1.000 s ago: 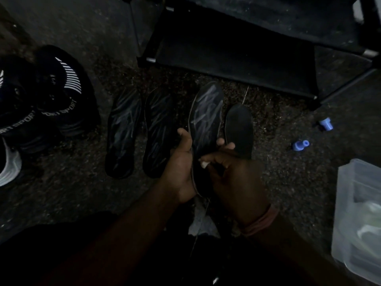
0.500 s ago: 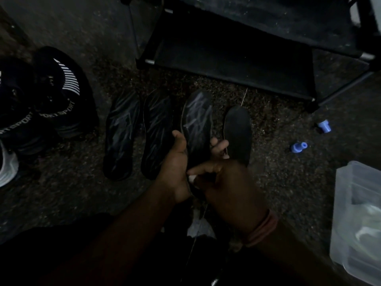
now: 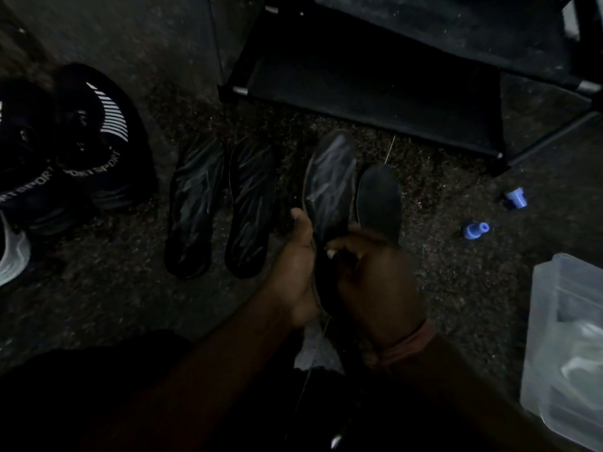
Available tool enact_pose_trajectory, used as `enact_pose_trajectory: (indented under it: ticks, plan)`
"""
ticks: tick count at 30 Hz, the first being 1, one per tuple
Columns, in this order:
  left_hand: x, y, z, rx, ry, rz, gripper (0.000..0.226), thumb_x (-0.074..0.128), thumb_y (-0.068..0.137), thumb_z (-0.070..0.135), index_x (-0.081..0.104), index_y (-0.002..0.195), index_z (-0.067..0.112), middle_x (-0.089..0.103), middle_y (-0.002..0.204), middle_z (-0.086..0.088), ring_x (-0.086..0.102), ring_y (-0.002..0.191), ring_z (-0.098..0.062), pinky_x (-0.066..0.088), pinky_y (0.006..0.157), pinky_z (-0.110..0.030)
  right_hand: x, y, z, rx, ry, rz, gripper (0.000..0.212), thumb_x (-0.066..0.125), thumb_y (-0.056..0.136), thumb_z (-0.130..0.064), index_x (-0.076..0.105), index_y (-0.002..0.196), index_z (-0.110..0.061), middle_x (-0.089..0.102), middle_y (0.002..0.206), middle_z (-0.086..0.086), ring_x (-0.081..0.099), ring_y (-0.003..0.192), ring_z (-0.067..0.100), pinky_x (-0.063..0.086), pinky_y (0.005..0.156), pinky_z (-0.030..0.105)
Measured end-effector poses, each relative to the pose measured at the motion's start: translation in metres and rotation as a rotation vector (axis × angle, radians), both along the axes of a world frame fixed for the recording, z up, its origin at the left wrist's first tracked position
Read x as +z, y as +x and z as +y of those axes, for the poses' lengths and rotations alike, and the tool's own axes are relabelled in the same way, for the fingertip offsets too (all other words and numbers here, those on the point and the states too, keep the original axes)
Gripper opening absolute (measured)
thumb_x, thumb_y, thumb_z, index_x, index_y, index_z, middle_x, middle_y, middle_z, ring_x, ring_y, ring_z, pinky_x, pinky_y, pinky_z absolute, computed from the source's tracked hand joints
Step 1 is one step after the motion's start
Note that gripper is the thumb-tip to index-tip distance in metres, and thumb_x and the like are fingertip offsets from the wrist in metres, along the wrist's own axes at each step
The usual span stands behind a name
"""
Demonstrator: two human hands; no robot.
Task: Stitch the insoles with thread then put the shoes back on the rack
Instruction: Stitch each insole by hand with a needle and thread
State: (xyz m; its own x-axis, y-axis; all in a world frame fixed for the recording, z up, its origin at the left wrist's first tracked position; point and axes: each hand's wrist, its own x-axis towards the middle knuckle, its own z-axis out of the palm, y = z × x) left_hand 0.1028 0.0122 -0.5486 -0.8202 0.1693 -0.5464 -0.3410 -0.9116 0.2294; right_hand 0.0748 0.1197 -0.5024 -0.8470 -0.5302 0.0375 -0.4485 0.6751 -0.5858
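My left hand (image 3: 295, 272) grips the heel end of a dark insole (image 3: 329, 187) whose toe points away from me. My right hand (image 3: 375, 275) pinches at the insole's right edge near the heel; a needle is too small to make out. A thin thread (image 3: 313, 357) hangs down from between my hands. Three more dark insoles lie on the floor: two (image 3: 192, 207) (image 3: 249, 207) to the left and one (image 3: 378, 197) just right of the held one. Black sport shoes (image 3: 94, 138) sit at far left. The black shoe rack (image 3: 375, 89) stands ahead.
Two small blue spools or caps (image 3: 474, 230) (image 3: 515, 197) lie on the speckled floor to the right. A clear plastic container (image 3: 567, 340) sits at the right edge. A white shoe part (image 3: 13, 256) shows at far left. The scene is dim.
The held insole tilted left half a second ago and now points away again. My right hand's fingers shifted slightly along its edge. Both hands kept their hold.
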Motion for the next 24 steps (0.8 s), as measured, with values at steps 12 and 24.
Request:
enact_pose_trajectory:
  ticks: [12,24]
  plan:
    - [-0.001,0.001,0.000,-0.063,0.037,0.003,0.097,0.026,0.085,0.086,0.059,0.133,0.008,0.060,0.140,-0.017,0.063,0.123,-0.027,0.052,0.101,-0.042,0.003,0.004,-0.003,-0.003,0.013,0.043,0.019,0.065,0.077,-0.003,0.078,0.086,-0.012,0.075,0.094,0.011,0.071,0.098,0.025,0.041,0.087,0.017]
    - [-0.006,0.001,0.002,-0.015,-0.019,0.018,0.089,0.025,0.091,0.080,0.058,0.138,0.012,0.062,0.138,-0.014,0.061,0.125,-0.029,0.048,0.104,-0.044,0.006,-0.004,0.004,-0.021,-0.047,0.015,0.019,0.076,0.078,0.001,0.080,0.086,-0.016,0.077,0.089,-0.002,0.071,0.084,0.011,0.047,0.081,0.012]
